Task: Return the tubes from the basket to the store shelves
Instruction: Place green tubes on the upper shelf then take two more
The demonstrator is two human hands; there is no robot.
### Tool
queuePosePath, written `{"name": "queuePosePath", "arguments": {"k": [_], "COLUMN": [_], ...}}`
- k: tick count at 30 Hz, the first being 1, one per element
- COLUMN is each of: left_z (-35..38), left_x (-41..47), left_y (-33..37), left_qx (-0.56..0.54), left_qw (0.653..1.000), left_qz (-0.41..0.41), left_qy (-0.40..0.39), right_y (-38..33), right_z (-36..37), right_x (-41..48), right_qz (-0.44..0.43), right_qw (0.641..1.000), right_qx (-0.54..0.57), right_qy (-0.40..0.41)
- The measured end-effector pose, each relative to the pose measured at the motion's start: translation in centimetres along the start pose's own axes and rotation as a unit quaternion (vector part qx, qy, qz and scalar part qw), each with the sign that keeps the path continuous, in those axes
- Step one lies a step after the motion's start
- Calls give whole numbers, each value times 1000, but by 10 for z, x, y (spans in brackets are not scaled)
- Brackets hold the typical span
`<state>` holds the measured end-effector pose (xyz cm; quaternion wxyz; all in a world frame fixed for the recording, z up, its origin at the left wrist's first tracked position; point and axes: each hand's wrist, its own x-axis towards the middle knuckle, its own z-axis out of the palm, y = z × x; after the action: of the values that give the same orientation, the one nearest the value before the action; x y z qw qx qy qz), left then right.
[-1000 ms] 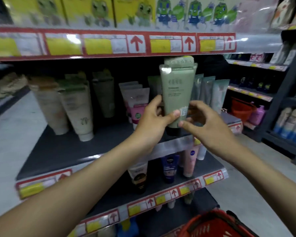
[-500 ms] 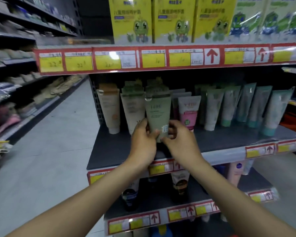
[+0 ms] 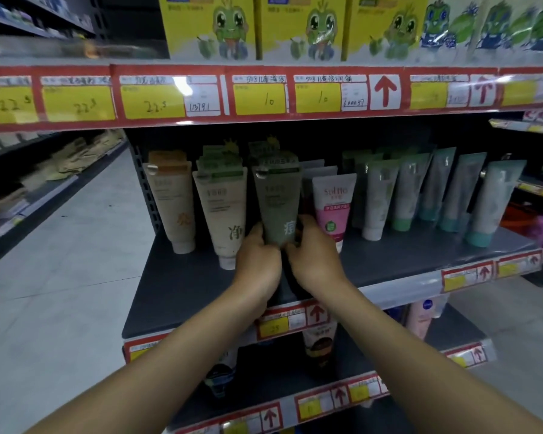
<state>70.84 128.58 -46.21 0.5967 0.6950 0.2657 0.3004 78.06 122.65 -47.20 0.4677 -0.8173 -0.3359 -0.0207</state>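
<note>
Grey shelf under red-and-yellow price tags carries rows of upright tubes. Your left hand and right hand both grip the lower end of the green tube, curled round it from either side. It is upright between the cream tube and the pink tube; your 2 hands hide its cap.

Both bare arms reach forward and up, forearms converging below the tube. The left hand grips the tube's lower left edge, back of the hand toward the camera. The right hand mirrors it on the lower right edge — fingers curled round. The two hands sit just beside each other under the tube, wrists straight.
</note>
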Motion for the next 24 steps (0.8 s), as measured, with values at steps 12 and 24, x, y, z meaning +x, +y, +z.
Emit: {"name": "queuePosePath", "arguments": {"k": [12, 24], "left_z": [-9, -27], "left_x": [-17, -90], "left_y": [8, 40], "left_qx": [19, 24], "left_qw": [999, 998], "left_qz": [-1, 18], "left_qy": [-28, -53], "right_y": [-6, -17], "right_z": [-12, -81], "right_x": [-17, -91], "right_qz": [16, 8], "right_qw": [1000, 996], "right_qx": [-11, -9], "right_qy": [-7, 85]}}
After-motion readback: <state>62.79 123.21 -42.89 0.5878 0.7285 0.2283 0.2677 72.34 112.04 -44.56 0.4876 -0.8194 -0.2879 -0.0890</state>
